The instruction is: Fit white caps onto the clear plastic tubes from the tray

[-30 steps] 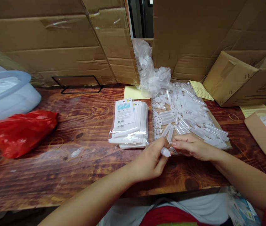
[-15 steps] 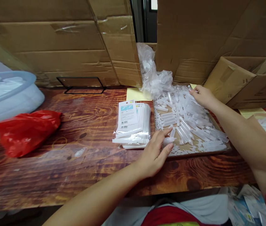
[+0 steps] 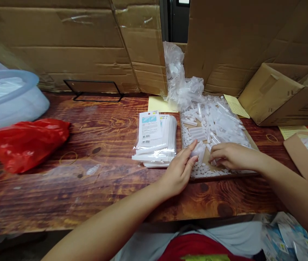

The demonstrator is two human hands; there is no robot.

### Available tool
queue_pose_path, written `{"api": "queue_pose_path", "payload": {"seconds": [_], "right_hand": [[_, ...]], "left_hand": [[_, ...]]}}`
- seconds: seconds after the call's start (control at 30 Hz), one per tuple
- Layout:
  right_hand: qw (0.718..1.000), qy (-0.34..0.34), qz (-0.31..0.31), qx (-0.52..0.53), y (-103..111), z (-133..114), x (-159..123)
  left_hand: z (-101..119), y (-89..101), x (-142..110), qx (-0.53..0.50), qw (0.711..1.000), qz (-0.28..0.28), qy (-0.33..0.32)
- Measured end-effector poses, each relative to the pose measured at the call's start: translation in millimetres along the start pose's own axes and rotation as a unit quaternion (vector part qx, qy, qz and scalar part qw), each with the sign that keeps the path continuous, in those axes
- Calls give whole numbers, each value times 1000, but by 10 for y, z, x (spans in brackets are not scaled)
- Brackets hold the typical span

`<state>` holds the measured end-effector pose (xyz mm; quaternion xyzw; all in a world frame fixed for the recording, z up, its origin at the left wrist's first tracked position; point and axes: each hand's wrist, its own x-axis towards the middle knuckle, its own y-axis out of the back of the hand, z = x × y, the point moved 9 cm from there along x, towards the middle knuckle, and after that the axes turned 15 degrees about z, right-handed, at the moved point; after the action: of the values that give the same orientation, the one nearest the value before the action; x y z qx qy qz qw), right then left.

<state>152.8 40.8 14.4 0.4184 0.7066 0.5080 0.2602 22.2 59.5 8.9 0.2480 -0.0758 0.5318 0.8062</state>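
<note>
My left hand [image 3: 179, 170] rests at the near-left corner of a shallow cardboard tray [image 3: 224, 175], thumb and forefinger around a translucent plastic tube [image 3: 195, 153]. Part of that tube is hidden by the fingers. Over the tray's near half, my right hand [image 3: 231, 156] has its fingers curled down among the pieces; what they pinch, if anything, is hidden. Clear tubes [image 3: 197, 134] and many small white plastic bits [image 3: 204, 170] lie loose in the tray. Just left of it is a stack of flat clear packets with printed cards [image 3: 156, 141].
A red plastic bag [image 3: 31, 143] and a pale blue tub [image 3: 9, 105] stand at left. Behind are a black wire stand [image 3: 94, 90], crumpled clear plastic [image 3: 182, 87] and cardboard walls. At right are an open cardboard box [image 3: 276, 94] and a tan container of white pieces [image 3: 298, 156].
My right hand first reached from beside my left to the tray's far right corner, then came back to its near half. My left hand moved slightly forward, onto the tray's near-left corner.
</note>
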Motion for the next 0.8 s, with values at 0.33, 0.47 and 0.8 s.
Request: {"api": "queue_pose_path", "payload": {"seconds": [0.33, 0.47, 0.8], "right_hand": [[949, 5, 309, 56, 698, -10, -62], [934, 88, 337, 80, 692, -238, -58], [955, -60, 239, 162, 272, -118, 31]], "left_hand": [[-63, 15, 53, 23, 999, 20, 8], [-63, -4, 62, 33, 999, 16, -11], [62, -25, 31, 68, 993, 0, -94]]}}
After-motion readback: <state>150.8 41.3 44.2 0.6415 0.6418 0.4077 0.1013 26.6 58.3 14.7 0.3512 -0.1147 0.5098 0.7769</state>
